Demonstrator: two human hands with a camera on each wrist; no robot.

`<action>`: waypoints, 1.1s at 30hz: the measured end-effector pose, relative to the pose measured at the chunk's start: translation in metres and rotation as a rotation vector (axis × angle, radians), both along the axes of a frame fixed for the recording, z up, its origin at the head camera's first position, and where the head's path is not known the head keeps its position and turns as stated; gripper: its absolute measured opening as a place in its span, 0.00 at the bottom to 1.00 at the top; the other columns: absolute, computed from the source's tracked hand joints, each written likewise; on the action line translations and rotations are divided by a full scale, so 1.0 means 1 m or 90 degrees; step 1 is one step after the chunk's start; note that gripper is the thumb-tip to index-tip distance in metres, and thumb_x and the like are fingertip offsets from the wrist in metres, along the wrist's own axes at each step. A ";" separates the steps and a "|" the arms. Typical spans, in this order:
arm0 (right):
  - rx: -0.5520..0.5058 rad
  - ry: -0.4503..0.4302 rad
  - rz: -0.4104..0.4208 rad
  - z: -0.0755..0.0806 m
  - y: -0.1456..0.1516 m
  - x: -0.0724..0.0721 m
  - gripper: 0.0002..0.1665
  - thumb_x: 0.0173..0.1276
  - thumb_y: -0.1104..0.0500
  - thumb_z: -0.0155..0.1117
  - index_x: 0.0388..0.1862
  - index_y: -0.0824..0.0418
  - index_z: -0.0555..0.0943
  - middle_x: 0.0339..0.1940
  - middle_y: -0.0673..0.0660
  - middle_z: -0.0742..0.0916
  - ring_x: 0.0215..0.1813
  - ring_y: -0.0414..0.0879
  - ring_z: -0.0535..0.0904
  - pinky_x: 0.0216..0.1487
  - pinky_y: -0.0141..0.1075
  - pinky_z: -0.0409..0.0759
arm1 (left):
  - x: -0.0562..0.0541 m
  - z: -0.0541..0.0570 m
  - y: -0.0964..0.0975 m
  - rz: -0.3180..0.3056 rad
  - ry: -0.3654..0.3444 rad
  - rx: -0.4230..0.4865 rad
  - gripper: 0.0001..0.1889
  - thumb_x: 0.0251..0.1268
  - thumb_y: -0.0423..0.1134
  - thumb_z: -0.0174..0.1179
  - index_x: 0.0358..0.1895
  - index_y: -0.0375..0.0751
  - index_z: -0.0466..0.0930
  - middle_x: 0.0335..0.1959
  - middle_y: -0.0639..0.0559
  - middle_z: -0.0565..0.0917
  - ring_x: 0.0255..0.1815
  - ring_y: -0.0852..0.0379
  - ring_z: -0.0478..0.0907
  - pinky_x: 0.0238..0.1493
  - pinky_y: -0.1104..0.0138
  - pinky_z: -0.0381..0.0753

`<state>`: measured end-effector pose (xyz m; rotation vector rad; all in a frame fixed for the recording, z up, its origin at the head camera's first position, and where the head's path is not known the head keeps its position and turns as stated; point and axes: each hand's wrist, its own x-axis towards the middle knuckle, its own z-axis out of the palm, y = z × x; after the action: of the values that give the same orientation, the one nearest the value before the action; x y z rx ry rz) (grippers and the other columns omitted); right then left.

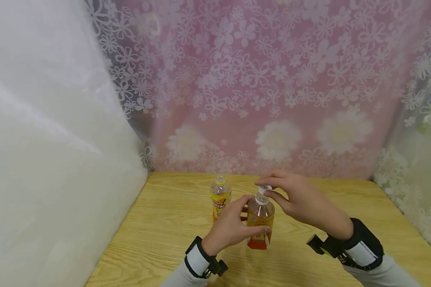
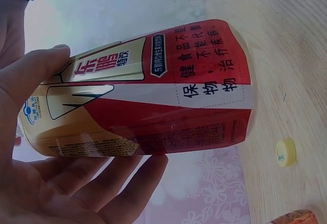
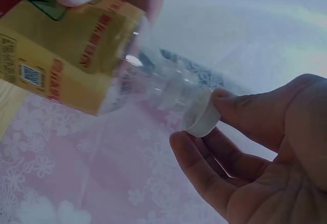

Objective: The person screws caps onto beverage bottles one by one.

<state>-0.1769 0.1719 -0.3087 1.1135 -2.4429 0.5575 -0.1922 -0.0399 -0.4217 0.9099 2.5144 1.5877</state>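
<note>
In the head view my left hand (image 1: 227, 226) grips a clear plastic bottle (image 1: 261, 215) around its red and gold label, thumb in front and fingers behind. The left wrist view shows printed Chinese characters on that bottle's label (image 2: 204, 66). My right hand (image 1: 303, 197) pinches a white cap (image 1: 264, 188) at the top of the bottle between thumb and fingers. Seen from the right wrist, the cap (image 3: 205, 118) sits tilted right at the bottle's mouth, its hollow side toward the neck (image 3: 171, 89).
Behind my left hand a second clear bottle (image 1: 220, 195) with a yellow and orange label stands capless on the wooden table (image 1: 158, 227). A yellow cap (image 2: 286, 152) lies on the table. Flowered pink curtain (image 1: 244, 99) hangs at the back, and white sheeting (image 1: 57, 159) at the left.
</note>
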 end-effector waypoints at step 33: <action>0.020 -0.072 -0.061 -0.015 -0.007 0.000 0.37 0.66 0.45 0.74 0.70 0.53 0.74 0.61 0.53 0.79 0.58 0.50 0.79 0.50 0.46 0.84 | 0.002 -0.001 -0.005 -0.009 0.022 -0.006 0.34 0.57 0.55 0.75 0.67 0.62 0.72 0.58 0.64 0.80 0.54 0.67 0.80 0.52 0.71 0.81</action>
<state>-0.1767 0.1651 -0.3237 0.9955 -2.5940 0.5688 -0.1905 -0.0445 -0.4229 0.9600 2.5305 1.5691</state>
